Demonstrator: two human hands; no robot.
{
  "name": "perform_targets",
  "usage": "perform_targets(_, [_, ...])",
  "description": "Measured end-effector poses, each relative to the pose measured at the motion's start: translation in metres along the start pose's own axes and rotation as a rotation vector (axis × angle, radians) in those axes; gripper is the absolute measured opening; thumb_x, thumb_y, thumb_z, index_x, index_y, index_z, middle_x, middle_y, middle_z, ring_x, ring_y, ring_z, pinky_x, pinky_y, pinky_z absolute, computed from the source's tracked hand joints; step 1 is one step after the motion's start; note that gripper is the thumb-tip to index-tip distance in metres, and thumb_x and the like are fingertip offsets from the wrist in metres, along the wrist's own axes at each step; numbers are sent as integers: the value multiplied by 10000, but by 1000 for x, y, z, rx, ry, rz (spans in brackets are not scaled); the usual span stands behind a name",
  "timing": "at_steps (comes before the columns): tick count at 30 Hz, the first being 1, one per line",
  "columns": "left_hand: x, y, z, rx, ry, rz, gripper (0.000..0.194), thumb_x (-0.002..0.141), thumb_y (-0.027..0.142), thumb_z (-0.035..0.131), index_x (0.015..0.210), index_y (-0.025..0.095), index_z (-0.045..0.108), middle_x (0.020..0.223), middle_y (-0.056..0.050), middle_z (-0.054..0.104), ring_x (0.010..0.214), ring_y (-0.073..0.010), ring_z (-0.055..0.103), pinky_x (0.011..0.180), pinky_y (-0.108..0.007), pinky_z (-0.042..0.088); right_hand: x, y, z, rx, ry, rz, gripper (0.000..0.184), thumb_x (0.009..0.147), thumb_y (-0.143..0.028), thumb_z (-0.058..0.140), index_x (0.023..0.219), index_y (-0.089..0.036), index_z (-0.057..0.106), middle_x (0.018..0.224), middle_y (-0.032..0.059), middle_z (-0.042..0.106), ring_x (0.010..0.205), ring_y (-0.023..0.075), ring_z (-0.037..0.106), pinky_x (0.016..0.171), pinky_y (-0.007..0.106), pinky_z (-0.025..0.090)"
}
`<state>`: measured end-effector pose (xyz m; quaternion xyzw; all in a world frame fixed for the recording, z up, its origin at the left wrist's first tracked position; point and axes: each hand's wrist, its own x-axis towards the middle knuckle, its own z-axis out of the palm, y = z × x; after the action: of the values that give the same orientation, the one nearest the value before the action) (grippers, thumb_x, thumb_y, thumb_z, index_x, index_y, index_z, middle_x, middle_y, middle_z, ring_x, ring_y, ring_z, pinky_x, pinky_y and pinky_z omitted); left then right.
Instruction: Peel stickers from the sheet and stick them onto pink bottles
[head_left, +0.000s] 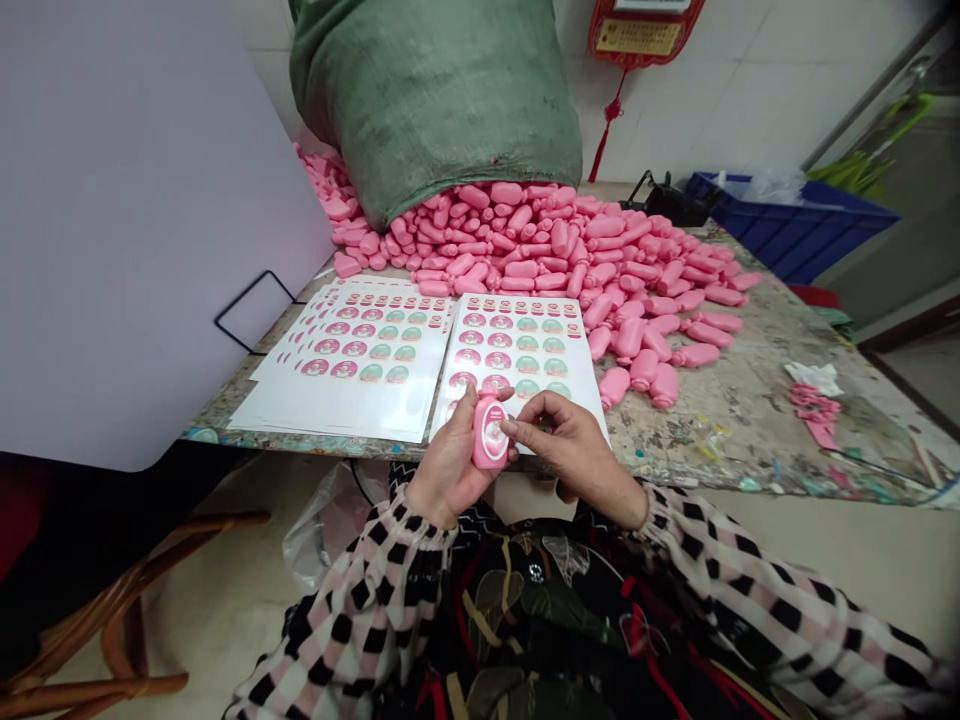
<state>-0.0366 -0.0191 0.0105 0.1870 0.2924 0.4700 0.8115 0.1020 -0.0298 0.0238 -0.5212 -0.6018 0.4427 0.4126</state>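
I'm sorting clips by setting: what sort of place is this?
Probably a small workshop: pink bottles heaped by a green sack, sheets of stickers, and a stained worktable.

Bare left hand (pixel 454 460): is held palm-up, fingers (pixel 466 412) curled.
Bare right hand (pixel 581 455): is turned inward, thumb (pixel 526 436) extended below the bent forefinger (pixel 546 403).
Forearms (pixel 367 590): are angled inward.

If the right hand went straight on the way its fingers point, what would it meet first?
Most likely the bottle in the left hand; the right hand's thumb overlaps its edge in view, though depth leaves contact unclear.
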Motion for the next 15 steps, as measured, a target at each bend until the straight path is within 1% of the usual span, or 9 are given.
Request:
perform_targets(2, [0,0,1,4,-3,2,419,843,477,458,1051,135,581,774,-43,565,603,-97,562,519,-215,497,0,3,1,-21,4,0,289,725,-477,623,705,-201,541,672,-17,595,586,113,504,488,222,370])
perform_targets(6, [1,-1,2,16,14,10,441,838,503,450,1053,141,581,817,-53,581,607,-89,565,536,-208,499,1,8,3,-47,13,-12,289,728,-492,614,702,-213,542,691,-2,607,635,143,540,525,248,406])
perform_targets(9, [1,-1,3,40,18,-3,452,833,516,448,1058,147,580,789,-46,579,588,-87,560,518,-199,487,0,11,3,-53,17,-18,283,735,-491,609,711,-215,548,700,3,612,656,151,554,549,259,423])
perform_targets(12, [0,-2,5,61,29,15,445,831,517,450,1041,148,585,773,-39,575,600,-88,563,520,-190,482,-1,12,3,-60,22,-15,274,740,-481,610,718,-215,548,692,-3,613,632,141,552,533,250,411])
perform_targets(15, [-2,-2,6,111,42,37,466,829,536,435,1050,150,570,739,-31,566,597,-98,567,535,-208,493,-2,13,3,-39,-3,8,269,749,-478,602,729,-218,537,662,-17,608,571,125,540,506,243,397])
